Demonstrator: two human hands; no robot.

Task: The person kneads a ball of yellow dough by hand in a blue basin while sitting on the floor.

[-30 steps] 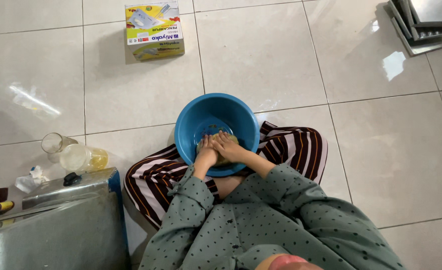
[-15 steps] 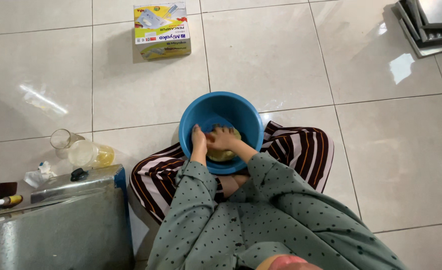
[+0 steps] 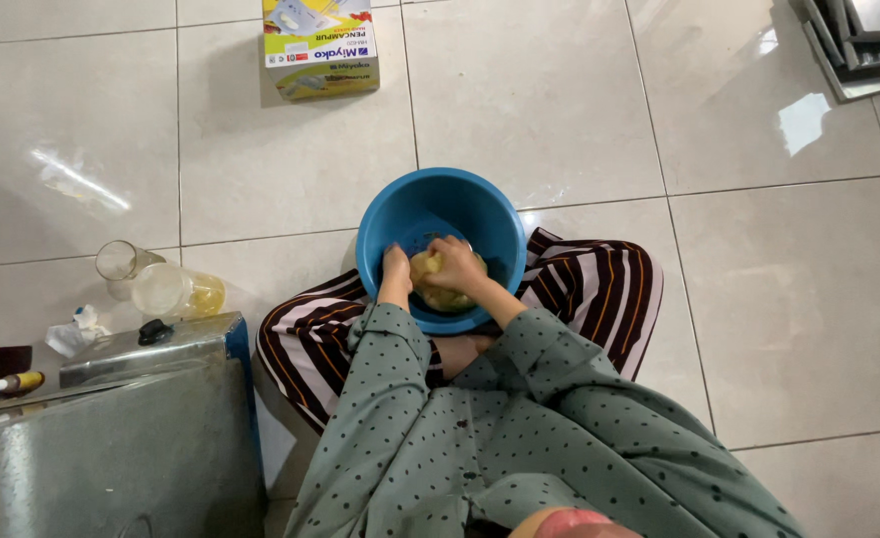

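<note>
A home, most likely a kitchen floor — glossy pale tiles (image 3: 560, 110) with thin grout lines, the person sitting cross-legged on them. A blue plastic basin (image 3: 440, 214) sits between the knees. At the left stand a metal box (image 3: 101, 438), a glass jar of oil (image 3: 176, 292) and a drinking glass (image 3: 121, 264) — a cardboard carton (image 3: 320, 45) lies at the top edge.

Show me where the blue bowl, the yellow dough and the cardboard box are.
blue bowl (image 3: 415, 204): head view, bare inner wall at the far side.
yellow dough (image 3: 428, 269): head view, top surface between the hands.
cardboard box (image 3: 320, 45): head view, top face.
</note>
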